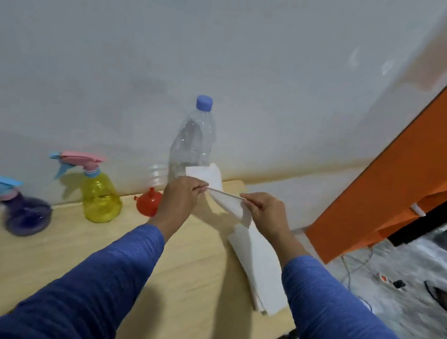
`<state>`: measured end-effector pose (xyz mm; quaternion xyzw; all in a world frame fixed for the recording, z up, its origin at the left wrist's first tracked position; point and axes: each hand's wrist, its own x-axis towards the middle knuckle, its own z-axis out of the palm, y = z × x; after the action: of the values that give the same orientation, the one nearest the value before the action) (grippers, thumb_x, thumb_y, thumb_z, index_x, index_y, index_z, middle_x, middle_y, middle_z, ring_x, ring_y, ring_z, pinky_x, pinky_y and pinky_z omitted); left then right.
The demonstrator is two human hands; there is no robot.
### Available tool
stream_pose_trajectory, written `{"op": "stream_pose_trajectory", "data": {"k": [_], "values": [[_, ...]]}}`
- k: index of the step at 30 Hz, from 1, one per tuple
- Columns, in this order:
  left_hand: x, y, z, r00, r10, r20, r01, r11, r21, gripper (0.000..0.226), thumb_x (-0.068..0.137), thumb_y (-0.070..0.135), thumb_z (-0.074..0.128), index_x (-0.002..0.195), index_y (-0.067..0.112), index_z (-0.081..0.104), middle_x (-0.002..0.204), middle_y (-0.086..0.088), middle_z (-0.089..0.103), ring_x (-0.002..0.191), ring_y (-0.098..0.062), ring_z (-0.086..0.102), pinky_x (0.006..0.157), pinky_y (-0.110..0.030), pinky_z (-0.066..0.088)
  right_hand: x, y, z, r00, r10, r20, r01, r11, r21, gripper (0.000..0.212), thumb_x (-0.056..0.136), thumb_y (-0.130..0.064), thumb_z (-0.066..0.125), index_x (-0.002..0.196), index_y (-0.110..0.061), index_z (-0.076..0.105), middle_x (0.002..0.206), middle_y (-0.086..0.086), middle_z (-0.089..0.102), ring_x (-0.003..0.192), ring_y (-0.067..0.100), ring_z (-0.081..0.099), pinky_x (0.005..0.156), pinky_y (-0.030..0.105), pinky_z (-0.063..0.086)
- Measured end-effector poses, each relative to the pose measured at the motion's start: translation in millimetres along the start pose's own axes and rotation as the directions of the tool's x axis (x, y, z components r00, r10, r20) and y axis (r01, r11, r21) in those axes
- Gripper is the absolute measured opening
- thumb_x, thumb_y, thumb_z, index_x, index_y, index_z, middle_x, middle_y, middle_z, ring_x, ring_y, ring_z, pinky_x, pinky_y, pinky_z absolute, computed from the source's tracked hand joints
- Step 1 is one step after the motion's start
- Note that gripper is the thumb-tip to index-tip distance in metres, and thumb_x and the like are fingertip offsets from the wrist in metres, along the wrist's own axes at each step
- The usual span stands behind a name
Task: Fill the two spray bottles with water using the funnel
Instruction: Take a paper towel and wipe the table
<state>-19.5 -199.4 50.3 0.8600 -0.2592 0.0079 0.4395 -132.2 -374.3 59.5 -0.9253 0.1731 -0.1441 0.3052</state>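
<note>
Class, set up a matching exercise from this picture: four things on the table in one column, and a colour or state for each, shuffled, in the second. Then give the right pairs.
Column one:
1. funnel
2. water bottle
3. near spray bottle
4. paper tissue

Column two:
A. purple body, at the table's left end
B. held between the left hand and the right hand
C. red, lying by the wall
D. clear, upright, blue cap on

Pairs: 1-C, 2-D, 3-A, 4-B
</note>
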Motion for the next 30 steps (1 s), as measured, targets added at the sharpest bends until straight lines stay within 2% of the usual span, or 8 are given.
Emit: {"op": "stream_pose_trajectory", "data": {"k": [5,12,15,19,21,23,26,30], "values": [[-56.1,-67.4,-0.8,0.976,-0.214,-0.034,0.216,0.973,0.083,0.02,0.09,0.014,0.058,0.105,0.014,0.071,0.108,0.0,0.07,0.104,-0.016,0.06,0.089,-0.014,0.035,5.4,10.8,77.0,0.961,-0.158,0.227,0.156,0.987,0.027,0.018,0.083,-0.005,0.066,0.099,-0.008,0.074,0.102,0.013,0.071,0.1,0.027,0.064,0.084,0.009,0.034],[-122.2,-110.8,21.3,0.961,-0.251,0.117,0.204,0.927,0.314,0.043,0.086,0.046,0.042,0.098,0.019,0.072,0.099,0.0,0.071,0.094,-0.021,0.062,0.077,-0.03,0.049,-15.5,48.6,129.2,0.855,-0.14,0.499,0.13,0.99,0.056,0.032,0.076,-0.023,0.066,0.104,-0.009,0.072,0.109,0.002,0.065,0.101,0.018,0.062,0.093,0.023,0.046],[-116.3,-113.2,24.1,0.984,-0.174,0.019,0.151,0.898,0.414,0.045,0.083,0.047,0.042,0.093,0.017,0.073,0.091,0.0,0.073,0.082,-0.023,0.066,0.066,-0.03,0.054,-19.1,39.5,132.0,0.909,-0.185,0.374,0.186,0.982,0.034,0.054,0.072,-0.048,0.049,0.107,-0.012,0.07,0.103,0.0,0.062,0.102,0.012,0.051,0.09,0.026,0.046],[-86.4,-120.3,28.7,0.989,-0.133,0.072,0.088,0.894,0.439,0.044,0.087,0.038,0.039,0.109,0.013,0.067,0.112,-0.008,0.067,0.097,-0.029,0.065,0.077,-0.04,0.056,-37.9,13.1,154.9,0.991,-0.122,0.062,0.123,0.992,-0.013,0.044,0.089,-0.036,0.036,0.115,-0.011,0.062,0.11,0.01,0.061,0.104,0.027,0.052,0.089,0.038,0.049],[-75.6,-126.5,34.3,0.974,-0.138,0.18,0.037,0.88,0.474,0.042,0.092,0.034,0.04,0.125,0.015,0.057,0.134,-0.011,0.054,0.119,-0.029,0.055,0.093,-0.043,0.049,-51.4,5.3,171.5,0.994,-0.001,0.112,0.004,1.0,-0.025,0.044,0.095,-0.034,0.035,0.132,-0.012,0.044,0.135,0.011,0.047,0.126,0.028,0.041,0.104,0.043,0.041],[-69.8,-134.5,40.4,0.929,-0.208,0.307,0.01,0.842,0.539,0.049,0.098,0.036,0.036,0.145,0.022,0.029,0.155,-0.004,0.02,0.142,-0.023,0.021,0.112,-0.042,0.025,-66.5,5.2,187.3,0.975,0.082,0.206,-0.067,0.994,-0.081,0.054,0.097,-0.035,0.033,0.146,-0.012,0.023,0.154,0.011,0.023,0.144,0.029,0.016,0.117,0.045,0.021],[-67.9,-141.8,45.4,0.859,-0.334,0.388,0.016,0.775,0.631,0.06,0.098,0.045,0.026,0.148,0.028,-0.002,0.157,0.0,-0.012,0.145,-0.018,-0.01,0.116,-0.04,0.002,-80.2,10.5,198.7,0.961,0.079,0.263,-0.041,0.988,-0.148,0.069,0.092,-0.046,0.014,0.149,-0.01,0.003,0.158,0.011,0.001,0.144,0.025,-0.009,0.115,0.04,-0.003],[-74.8,-141.7,53.5,0.87,-0.348,0.351,0.057,0.776,0.628,0.062,0.097,0.047,0.019,0.146,0.027,-0.013,0.156,0.0,-0.019,0.142,-0.016,-0.019,0.118,-0.039,-0.004,-72.3,13.3,202.6,0.945,0.067,0.32,-0.011,0.985,-0.174,0.07,0.086,-0.05,0.004,0.146,-0.018,-0.015,0.154,0.003,-0.021,0.142,0.02,-0.021,0.115,0.038,-0.011]]}}
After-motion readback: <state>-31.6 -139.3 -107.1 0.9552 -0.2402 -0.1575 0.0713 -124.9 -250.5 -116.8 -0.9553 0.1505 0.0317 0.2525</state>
